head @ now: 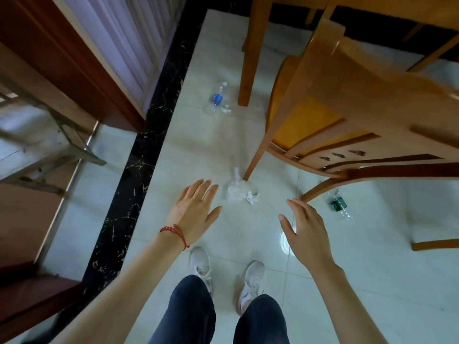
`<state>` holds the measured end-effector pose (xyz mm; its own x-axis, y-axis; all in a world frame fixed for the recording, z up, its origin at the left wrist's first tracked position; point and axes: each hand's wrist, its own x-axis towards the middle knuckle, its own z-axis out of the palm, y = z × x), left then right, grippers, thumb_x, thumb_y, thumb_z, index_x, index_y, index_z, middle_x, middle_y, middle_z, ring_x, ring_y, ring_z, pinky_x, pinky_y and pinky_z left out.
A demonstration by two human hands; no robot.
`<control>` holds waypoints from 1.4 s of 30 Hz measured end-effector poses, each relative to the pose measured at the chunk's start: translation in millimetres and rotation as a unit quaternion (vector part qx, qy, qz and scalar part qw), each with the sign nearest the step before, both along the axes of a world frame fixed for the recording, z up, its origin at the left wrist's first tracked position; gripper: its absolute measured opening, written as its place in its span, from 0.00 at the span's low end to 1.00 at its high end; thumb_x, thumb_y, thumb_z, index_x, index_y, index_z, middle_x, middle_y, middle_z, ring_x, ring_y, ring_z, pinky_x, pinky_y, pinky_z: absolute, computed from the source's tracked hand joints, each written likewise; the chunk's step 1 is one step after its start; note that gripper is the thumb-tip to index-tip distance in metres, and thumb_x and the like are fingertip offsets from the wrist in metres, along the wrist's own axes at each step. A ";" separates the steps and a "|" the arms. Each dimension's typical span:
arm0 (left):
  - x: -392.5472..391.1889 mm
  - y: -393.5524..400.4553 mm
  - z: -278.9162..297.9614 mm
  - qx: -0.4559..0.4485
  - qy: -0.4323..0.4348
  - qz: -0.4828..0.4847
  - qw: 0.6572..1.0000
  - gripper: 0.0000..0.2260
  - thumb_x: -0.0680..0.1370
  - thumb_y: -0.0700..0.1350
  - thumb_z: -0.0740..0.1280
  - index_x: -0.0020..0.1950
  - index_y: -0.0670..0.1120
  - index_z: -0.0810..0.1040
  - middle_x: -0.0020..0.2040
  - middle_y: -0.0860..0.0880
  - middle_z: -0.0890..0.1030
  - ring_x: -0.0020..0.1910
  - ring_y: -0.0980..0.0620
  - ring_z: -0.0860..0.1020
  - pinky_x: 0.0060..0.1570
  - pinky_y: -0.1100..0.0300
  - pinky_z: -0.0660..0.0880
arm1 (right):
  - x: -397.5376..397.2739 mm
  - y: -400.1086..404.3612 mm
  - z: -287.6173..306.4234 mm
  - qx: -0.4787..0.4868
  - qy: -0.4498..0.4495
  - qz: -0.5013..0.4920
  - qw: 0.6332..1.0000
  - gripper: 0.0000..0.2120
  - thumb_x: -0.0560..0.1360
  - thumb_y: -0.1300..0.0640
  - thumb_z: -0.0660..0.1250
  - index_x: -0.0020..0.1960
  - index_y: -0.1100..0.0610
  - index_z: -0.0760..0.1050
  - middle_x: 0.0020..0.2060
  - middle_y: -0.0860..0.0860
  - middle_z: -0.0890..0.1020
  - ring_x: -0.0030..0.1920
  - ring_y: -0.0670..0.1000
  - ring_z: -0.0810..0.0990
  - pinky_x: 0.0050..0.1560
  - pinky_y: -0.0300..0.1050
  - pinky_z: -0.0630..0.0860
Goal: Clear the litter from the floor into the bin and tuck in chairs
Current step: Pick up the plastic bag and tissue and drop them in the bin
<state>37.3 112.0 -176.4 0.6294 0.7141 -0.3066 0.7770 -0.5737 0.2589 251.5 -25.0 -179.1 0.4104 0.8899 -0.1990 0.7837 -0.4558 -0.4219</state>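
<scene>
Both hands empty: left hand (192,211) and right hand (306,230), fingers spread, hover low centre, likely poised to gather litter. Wooden chair (347,125), upper right, stands pulled out, untucked. Crumpled white paper (236,189), centre, lies at the chair's front leg, between the hands. Blue-labelled bottle (216,99), upper centre; green-labelled bottle (339,204), right, under the chair. Bin not visible.

White crumpled paper (236,189), blue-labelled bottle (216,98), green-labelled bottle (338,204), orange-brown chair (347,115), black marbled floor strip (139,155)
</scene>
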 end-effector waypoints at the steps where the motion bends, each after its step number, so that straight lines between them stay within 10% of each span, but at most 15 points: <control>1: 4.0 1.3 -11.5 -0.001 -0.003 0.003 1.000 0.31 0.75 0.59 0.44 0.70 0.43 0.65 0.70 0.43 0.69 0.70 0.43 0.65 0.68 0.50 0.63 | 4.3 1.3 -10.6 -0.003 -0.002 0.003 1.000 0.19 0.75 0.53 0.66 0.63 0.60 0.72 0.61 0.58 0.77 0.62 0.58 0.74 0.61 0.52 0.70; 27: 84.8 21.4 -435.8 -0.056 -0.075 0.114 0.989 0.25 0.79 0.55 0.53 0.73 0.46 0.56 0.75 0.47 0.60 0.74 0.48 0.55 0.71 0.56 0.53 | 80.3 48.6 -416.2 -0.025 -0.036 0.083 0.996 0.20 0.76 0.51 0.62 0.66 0.59 0.70 0.65 0.55 0.73 0.66 0.55 0.71 0.65 0.49 0.66; 42: 116.1 53.8 -565.2 -0.272 -0.206 0.403 0.849 0.40 0.68 0.54 0.73 0.73 0.43 0.58 0.72 0.43 0.65 0.70 0.45 0.65 0.68 0.49 0.64 | 92.4 54.4 -525.2 0.035 0.031 0.021 0.999 0.20 0.77 0.51 0.60 0.67 0.55 0.68 0.66 0.51 0.71 0.68 0.50 0.67 0.62 0.40 0.62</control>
<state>153.4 165.8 -741.5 0.1363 0.7868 -0.6019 0.6399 0.3939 0.6599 344.0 29.4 -704.3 0.3605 0.9190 -0.1599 0.7728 -0.3902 -0.5005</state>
